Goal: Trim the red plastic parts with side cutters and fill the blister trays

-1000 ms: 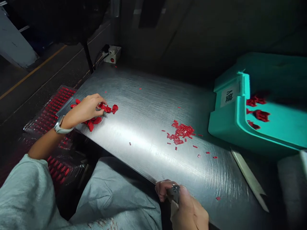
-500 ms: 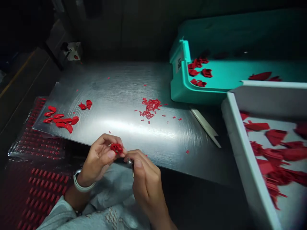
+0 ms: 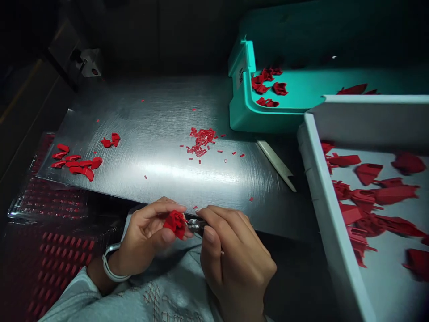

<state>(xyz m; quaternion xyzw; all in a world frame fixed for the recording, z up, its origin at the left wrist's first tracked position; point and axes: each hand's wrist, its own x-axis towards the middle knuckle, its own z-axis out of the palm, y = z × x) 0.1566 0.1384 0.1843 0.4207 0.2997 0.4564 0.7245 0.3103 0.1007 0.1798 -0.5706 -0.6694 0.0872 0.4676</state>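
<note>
My left hand [image 3: 144, 237] is closed on a red plastic part [image 3: 175, 223], pinched between thumb and fingers above my lap. A pair of small nippers [image 3: 195, 226] is in my right hand [image 3: 236, 250]. Their metal jaws touch or nearly touch the right side of the red part. My palm hides most of their handles. Beyond my hands, a loose heap of tiny red pieces [image 3: 202, 138] lies on the metal tabletop [image 3: 150, 134]. Several finished-looking red pieces [image 3: 75, 164] are grouped at the left, with two more red pieces [image 3: 110, 140] near them.
A teal bin [image 3: 268, 117] with red parts stands at the back right. In front of it, a white tray [image 3: 330, 197] holds many red parts. A pale flat strip [image 3: 276, 165] lies beside the tray. Plastic trays of red pieces [image 3: 63, 255] sit at the lower left.
My right hand has turned and moved right, bringing the nippers' jaws into clearer view at the red part. My left hand has tilted the part and shifted slightly right. The view has shifted a little.
</note>
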